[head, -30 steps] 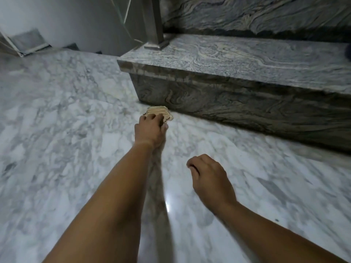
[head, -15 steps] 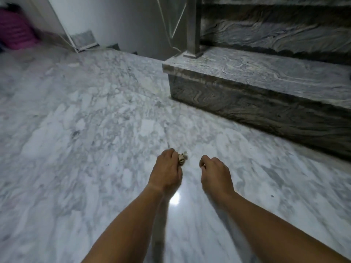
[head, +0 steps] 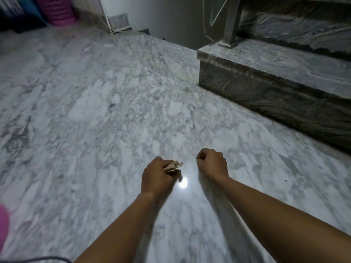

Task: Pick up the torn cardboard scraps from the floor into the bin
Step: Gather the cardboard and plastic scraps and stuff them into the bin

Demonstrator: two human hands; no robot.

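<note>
My left hand (head: 159,176) is clenched around a small wad of torn cardboard scraps (head: 173,166). The fingers are curled over the wad, and its pale, ragged edge pokes out on the right side of the fist. The hand and scraps are held above the floor, near me and about mid-frame. My right hand (head: 212,165) hangs just beside them to the right, not touching. Its fingers are curled in towards the palm, and I see nothing in its grasp. Both bare forearms run back towards me.

Between and just below the two hands, a bright spot of glare (head: 183,183) sits on the polished white-and-grey marble floor (head: 95,111). Farther off on the right is a dark veined stone step (head: 266,88), with the foot of a metal post (head: 228,35) standing on its far left corner. At the far wall, a small vent grille (head: 118,20) sits low down. In the far left corner stands a pink ribbed basket (head: 58,12); I cannot tell whether it is the bin. A blurred pink shape (head: 2,224) cuts in at the near left edge.
</note>
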